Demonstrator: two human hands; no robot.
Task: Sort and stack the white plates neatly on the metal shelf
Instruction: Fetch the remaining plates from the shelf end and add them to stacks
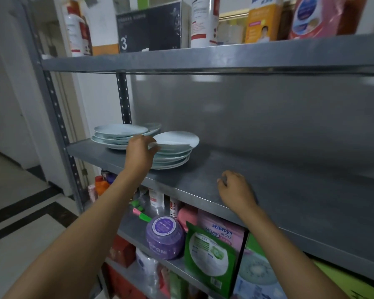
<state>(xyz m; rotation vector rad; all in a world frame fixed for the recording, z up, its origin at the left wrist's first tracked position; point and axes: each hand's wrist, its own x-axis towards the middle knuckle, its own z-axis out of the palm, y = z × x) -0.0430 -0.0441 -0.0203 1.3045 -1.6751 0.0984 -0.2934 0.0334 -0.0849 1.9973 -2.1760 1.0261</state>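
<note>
You're pinching the top plate (177, 138) of the near stack (171, 158) with your left hand (139, 151), right hand (235, 188) curled idle, likely lifting it next

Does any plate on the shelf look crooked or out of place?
Yes. The top plate of the right stack sits tilted and shifted right, its rim pinched by the left hand. The left stack is also uneven: its plates are offset, one poking out behind. No breakage shows.

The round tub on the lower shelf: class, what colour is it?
Purple, with a paler lid; the round tub shows best in the head view.
</note>
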